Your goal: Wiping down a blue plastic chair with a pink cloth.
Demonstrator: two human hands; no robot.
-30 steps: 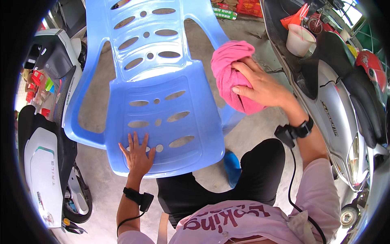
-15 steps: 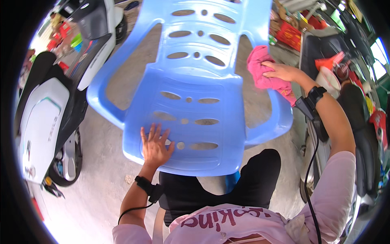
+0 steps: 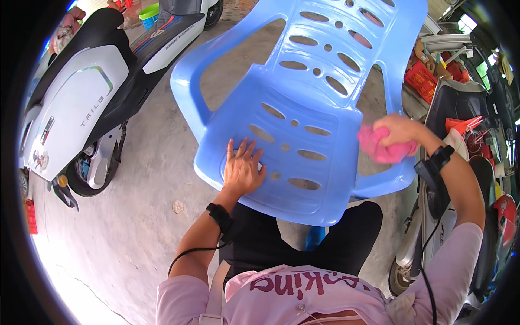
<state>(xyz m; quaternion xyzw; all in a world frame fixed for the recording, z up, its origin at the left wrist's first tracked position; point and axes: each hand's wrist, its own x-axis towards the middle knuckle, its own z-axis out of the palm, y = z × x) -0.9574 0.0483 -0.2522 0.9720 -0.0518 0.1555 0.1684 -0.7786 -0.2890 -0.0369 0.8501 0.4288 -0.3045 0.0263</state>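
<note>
A blue plastic armchair [image 3: 271,184] with slotted seat and back faces me, its front edge above my knees. Flat on the seat's front left part rests my left hand [image 3: 244,170], fingers spread, holding nothing. My right hand [image 3: 400,130] grips a bunched pink cloth [image 3: 382,145] beside the right armrest, between it and the seat. The cloth is smeared by motion, and whether it touches the armrest I cannot tell. The chair's legs are hidden under the seat.
To the left stands a white and black scooter [image 3: 81,108], with a green and blue bucket [image 3: 149,16] beyond it. More scooters [image 3: 460,108] line the right side, near a red crate [image 3: 421,81]. The floor [image 3: 146,179] is bare grey concrete.
My right hand has brought the pink cloth down and inward from the top of the right armrest. The view has turned, so the chair appears tilted and farther right. My left hand stays on the seat.
</note>
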